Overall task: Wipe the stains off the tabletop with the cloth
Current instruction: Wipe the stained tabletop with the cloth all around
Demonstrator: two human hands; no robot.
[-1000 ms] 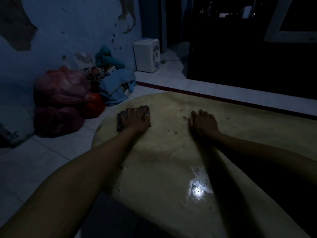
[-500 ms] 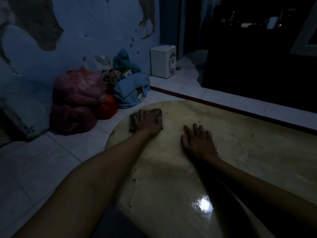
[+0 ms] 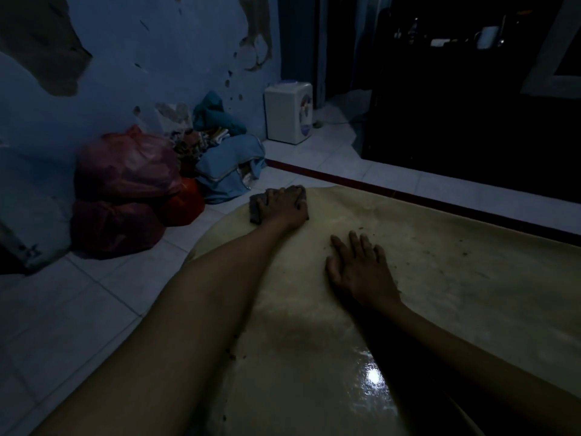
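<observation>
A pale yellow tabletop [image 3: 440,309] with a rounded far-left end fills the lower right of the dim head view. My left hand [image 3: 284,206] lies flat on a dark folded cloth [image 3: 255,209] at the table's far-left edge and presses it down. My right hand [image 3: 361,272] rests flat on the table with its fingers spread, nearer to me and to the right of the cloth. Small dark stains [image 3: 465,253] dot the surface right of that hand, and a few crumbs [image 3: 232,355] lie near my left forearm. A wet patch [image 3: 372,377] shines close to me.
On the tiled floor [image 3: 78,309] to the left lie red plastic bags [image 3: 125,190] and a heap of blue clothes [image 3: 229,168] against a peeling wall. A white box-shaped appliance [image 3: 289,116] stands farther back. A dark cabinet [image 3: 471,121] rises beyond the table.
My left hand has pushed the cloth outward to the table's far-left edge. My right hand has slid back toward me. The view has shifted left.
</observation>
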